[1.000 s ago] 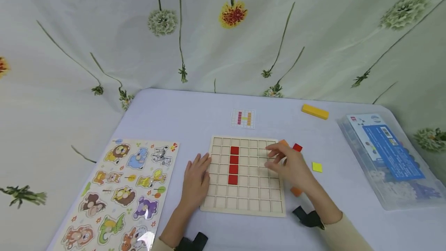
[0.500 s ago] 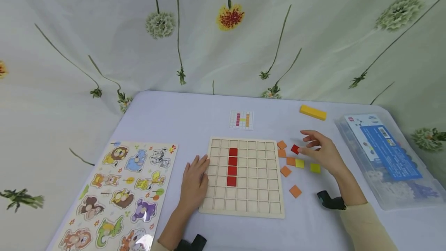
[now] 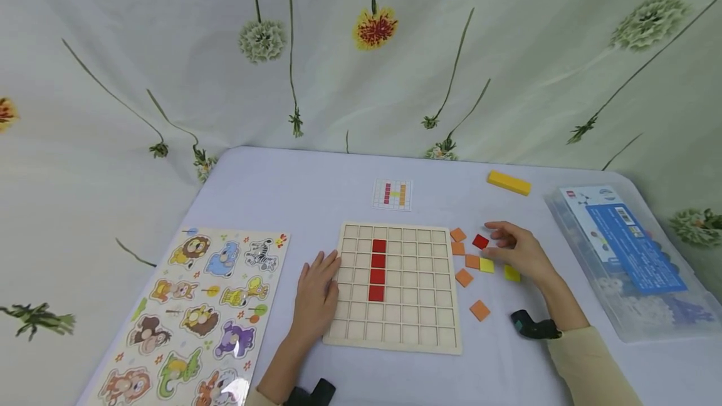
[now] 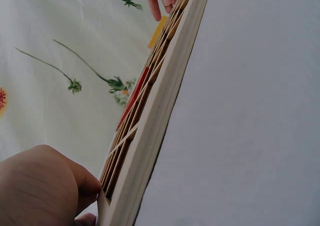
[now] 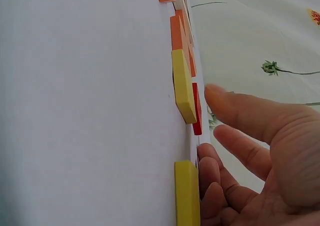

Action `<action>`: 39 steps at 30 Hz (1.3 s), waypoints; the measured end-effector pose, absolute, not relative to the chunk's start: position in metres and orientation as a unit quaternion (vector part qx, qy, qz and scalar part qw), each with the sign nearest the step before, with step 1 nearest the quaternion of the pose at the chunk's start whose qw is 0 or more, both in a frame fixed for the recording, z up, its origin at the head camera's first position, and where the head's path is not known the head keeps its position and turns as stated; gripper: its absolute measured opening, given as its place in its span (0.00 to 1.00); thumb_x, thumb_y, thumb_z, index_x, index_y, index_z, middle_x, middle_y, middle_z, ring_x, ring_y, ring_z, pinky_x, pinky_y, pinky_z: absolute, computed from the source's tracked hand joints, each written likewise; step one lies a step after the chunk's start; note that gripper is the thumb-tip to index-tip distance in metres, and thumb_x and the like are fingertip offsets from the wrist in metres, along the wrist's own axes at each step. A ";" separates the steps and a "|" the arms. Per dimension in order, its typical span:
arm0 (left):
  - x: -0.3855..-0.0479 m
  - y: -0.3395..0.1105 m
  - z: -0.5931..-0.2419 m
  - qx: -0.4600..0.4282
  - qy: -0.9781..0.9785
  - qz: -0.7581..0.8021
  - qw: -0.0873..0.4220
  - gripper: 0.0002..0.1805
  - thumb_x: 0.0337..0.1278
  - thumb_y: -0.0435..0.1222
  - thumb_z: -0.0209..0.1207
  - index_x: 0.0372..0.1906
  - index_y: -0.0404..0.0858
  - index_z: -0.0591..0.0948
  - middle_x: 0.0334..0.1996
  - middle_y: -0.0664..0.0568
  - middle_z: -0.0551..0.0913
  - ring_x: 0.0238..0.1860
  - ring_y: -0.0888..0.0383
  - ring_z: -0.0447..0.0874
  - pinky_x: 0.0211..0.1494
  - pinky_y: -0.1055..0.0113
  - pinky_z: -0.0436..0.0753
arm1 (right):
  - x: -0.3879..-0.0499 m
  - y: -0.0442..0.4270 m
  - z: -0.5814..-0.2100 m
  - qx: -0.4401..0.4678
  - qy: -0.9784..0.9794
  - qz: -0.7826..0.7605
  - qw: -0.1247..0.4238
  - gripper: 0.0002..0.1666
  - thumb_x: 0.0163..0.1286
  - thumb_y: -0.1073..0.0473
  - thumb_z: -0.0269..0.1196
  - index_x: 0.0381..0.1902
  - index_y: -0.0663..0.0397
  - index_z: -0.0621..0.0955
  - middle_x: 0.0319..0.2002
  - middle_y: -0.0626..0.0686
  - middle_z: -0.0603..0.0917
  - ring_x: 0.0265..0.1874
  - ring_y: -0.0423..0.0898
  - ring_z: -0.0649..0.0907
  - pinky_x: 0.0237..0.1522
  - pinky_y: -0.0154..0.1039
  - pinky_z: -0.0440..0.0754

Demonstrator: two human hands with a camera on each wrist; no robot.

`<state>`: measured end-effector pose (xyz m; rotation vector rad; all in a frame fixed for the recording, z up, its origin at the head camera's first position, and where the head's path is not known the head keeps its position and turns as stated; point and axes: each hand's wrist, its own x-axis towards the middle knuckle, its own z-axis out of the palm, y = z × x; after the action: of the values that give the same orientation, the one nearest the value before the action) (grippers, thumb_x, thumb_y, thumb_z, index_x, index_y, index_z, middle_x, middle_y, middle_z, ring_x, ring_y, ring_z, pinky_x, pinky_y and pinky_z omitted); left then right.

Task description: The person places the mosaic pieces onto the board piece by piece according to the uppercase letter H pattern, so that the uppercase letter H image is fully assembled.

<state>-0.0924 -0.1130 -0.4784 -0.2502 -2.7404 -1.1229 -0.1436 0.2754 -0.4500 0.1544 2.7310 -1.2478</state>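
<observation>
Cloth printed with flowers (image 3: 333, 80) fills the upper part of the head view behind the pale worktop (image 3: 271, 187). An animal board (image 3: 186, 321) lies at lower left, a clear plastic box (image 3: 648, 333) at far right, a yellow block (image 3: 509, 183) at upper right, and a small pattern card (image 3: 392, 195) above the centre. Five orange tiles (image 3: 480, 310) and two yellow tiles (image 3: 487, 265) lie scattered right of centre, crowding the loose red tile (image 3: 481, 242).

The animal board is cut off by the bottom edge of the frame. In the right wrist view one yellow tile partly covers the loose red tile, and the other runs out at the bottom. The left wrist view shows the grid board (image 3: 417, 306) almost edge-on, so its cells are hard to make out.

In the head view, the loose red tile sits just left of the right hand (image 3: 519, 250), whose thumb and forefinger are parted, holding nothing. The left hand (image 3: 317, 293) rests at the grid board's left edge, fingers extended and gripping nothing. Four red tiles (image 3: 377, 277) form a column in the grid board, left of its middle.
</observation>
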 end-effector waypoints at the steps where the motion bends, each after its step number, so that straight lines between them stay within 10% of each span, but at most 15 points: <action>1: -0.093 -0.113 -0.478 -0.084 -0.919 -0.377 0.085 0.25 0.60 0.25 0.52 0.64 0.32 0.75 0.68 0.42 0.72 0.74 0.39 0.60 0.75 0.39 0.50 | -0.144 0.275 -0.451 0.052 0.908 -0.410 0.068 0.33 0.63 0.56 0.67 0.66 0.54 0.73 0.53 0.61 0.76 0.47 0.52 0.73 0.44 0.33 0.74; 39: -0.090 -0.112 -0.477 -0.088 -0.917 -0.379 0.088 0.24 0.60 0.26 0.52 0.63 0.31 0.75 0.68 0.42 0.72 0.74 0.39 0.60 0.75 0.40 0.50 | -0.137 0.264 -0.434 0.069 0.924 -0.375 0.032 0.20 0.67 0.58 0.64 0.54 0.61 0.77 0.43 0.61 0.79 0.41 0.53 0.76 0.36 0.32 0.76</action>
<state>-0.0902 -0.1123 -0.4771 -0.2633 -2.7292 -1.1280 -0.1371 0.2637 -0.4340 0.2131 2.8445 -1.1537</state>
